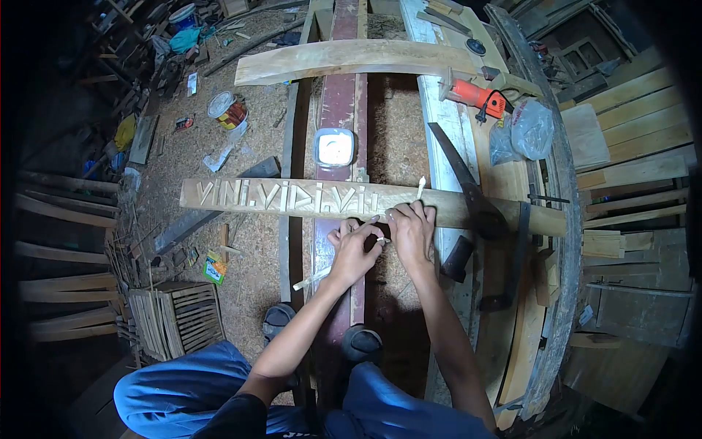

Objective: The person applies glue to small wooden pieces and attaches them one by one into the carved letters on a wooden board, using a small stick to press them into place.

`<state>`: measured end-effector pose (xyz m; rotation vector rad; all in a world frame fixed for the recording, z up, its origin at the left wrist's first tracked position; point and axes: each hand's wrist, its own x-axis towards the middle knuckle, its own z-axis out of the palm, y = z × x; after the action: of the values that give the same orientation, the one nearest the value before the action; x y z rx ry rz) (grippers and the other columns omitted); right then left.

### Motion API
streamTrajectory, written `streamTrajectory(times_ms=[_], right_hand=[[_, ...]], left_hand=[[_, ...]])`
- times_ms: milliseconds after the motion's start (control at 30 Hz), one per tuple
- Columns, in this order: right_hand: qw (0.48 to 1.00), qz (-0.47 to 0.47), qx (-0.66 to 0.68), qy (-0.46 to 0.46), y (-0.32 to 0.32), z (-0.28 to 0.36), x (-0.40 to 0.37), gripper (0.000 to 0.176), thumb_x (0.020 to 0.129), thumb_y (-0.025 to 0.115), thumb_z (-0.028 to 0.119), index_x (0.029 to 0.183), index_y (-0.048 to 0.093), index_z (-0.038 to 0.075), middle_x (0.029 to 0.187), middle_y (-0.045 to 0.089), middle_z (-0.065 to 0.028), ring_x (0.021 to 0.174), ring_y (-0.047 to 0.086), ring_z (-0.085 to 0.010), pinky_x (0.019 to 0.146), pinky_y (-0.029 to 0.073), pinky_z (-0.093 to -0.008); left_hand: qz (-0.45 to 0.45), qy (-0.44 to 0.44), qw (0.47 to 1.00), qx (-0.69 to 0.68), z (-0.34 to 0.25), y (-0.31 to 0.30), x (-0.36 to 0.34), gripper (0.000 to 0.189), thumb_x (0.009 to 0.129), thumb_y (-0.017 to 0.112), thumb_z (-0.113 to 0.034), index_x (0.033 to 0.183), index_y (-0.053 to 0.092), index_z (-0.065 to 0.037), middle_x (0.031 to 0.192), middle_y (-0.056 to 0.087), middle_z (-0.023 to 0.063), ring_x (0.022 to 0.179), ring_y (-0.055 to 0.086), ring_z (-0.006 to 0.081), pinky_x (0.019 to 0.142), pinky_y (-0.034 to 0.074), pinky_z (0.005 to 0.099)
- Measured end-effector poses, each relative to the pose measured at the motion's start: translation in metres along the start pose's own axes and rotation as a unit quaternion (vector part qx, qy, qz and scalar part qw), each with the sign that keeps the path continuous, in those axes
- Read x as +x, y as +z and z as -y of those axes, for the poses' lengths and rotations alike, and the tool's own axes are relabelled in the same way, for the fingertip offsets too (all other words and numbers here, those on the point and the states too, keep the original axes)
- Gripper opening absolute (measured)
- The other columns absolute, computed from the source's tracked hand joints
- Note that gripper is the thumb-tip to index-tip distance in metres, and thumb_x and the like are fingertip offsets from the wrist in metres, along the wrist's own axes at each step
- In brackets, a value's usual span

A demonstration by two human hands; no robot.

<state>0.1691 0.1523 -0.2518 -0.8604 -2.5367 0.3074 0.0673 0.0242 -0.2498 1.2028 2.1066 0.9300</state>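
A long wooden board (241, 194) lies across the beams, with raised wooden letters on its left half. My left hand (357, 252) is at the board's lower edge, thumb and index finger pinched together near a small pale piece (382, 240). Beside it my right hand (411, 230) rests with curled fingers on the board's edge. A thin pale stick (421, 187) stands out above the right fingers; whether they grip it is unclear. A white tub (335, 148) with white contents sits just above the board. A dark clamp (486, 212) crosses the board to the right.
A red power tool (477, 98) and a plastic bag (531, 130) lie at the upper right. A curved plank (351, 58) spans the far beams. A paint bucket (227, 110) stands on the floor at left, a slatted wooden stack (175, 320) at lower left.
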Motion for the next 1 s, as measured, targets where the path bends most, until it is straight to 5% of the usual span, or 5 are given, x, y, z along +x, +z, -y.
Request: streamTrajectory(times_ms=[333, 833, 1000], right_hand=[[1.000, -0.009, -0.015, 0.010, -0.002, 0.010, -0.007, 0.015, 0.080, 0.073, 0.012, 0.094, 0.076, 0.010, 0.099, 0.066, -0.0032, 0.099, 0.057, -0.0227, 0.089, 0.039, -0.0415], [1.000, 0.017, -0.022, 0.009, 0.000, 0.010, -0.008, 0.022, 0.076, 0.074, 0.013, 0.098, 0.078, 0.012, 0.103, 0.063, -0.0031, 0.102, 0.055, -0.0227, 0.089, 0.039, -0.0418], [1.000, 0.019, -0.014, 0.011, -0.003, 0.010, -0.006, 0.023, 0.077, 0.075, 0.014, 0.100, 0.078, 0.012, 0.104, 0.063, -0.0027, 0.103, 0.055, -0.0225, 0.089, 0.039, -0.0420]], left_hand=[[-0.058, 0.027, 0.998, 0.023, -0.001, -0.009, 0.002, 0.018, 0.083, 0.074, -0.017, 0.101, 0.071, -0.015, 0.146, 0.058, 0.0040, 0.113, 0.045, 0.0289, 0.099, 0.025, 0.0497], [0.023, 0.035, 0.995, 0.086, -0.001, -0.013, 0.016, 0.030, 0.079, 0.070, -0.015, 0.109, 0.068, -0.011, 0.150, 0.054, 0.0095, 0.120, 0.043, 0.0363, 0.099, 0.026, 0.0542], [0.016, 0.046, 0.998, 0.051, 0.000, -0.015, 0.017, 0.019, 0.080, 0.073, -0.017, 0.098, 0.068, -0.013, 0.151, 0.054, 0.0050, 0.118, 0.044, 0.0321, 0.102, 0.024, 0.0519]])
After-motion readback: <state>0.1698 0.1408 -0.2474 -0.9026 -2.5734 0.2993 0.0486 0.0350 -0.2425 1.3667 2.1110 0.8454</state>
